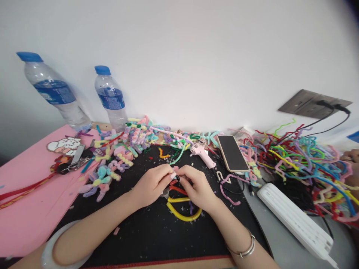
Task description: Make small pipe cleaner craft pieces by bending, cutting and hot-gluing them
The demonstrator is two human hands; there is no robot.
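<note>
Near the middle of the black mat [140, 231], my left hand [153, 185] and my right hand [198, 186] meet fingertip to fingertip. Both are closed on a small piece with pink and black parts, mostly hidden by the fingers. A green pipe cleaner [179, 154] rises just behind the fingertips. Below the hands, a yellow pipe cleaner [183, 216] lies bent in a curve, with a red one [178, 190] above it. The pink glue gun [203, 156] rests behind my right hand.
Colourful fuzzy pieces [140, 136] line the wall. Two bottles [110, 99] stand at the back left. A phone [232, 153], a power strip [294, 220] and a pipe cleaner heap [305, 160] are right. Another person's hand [352, 160] shows at the right edge.
</note>
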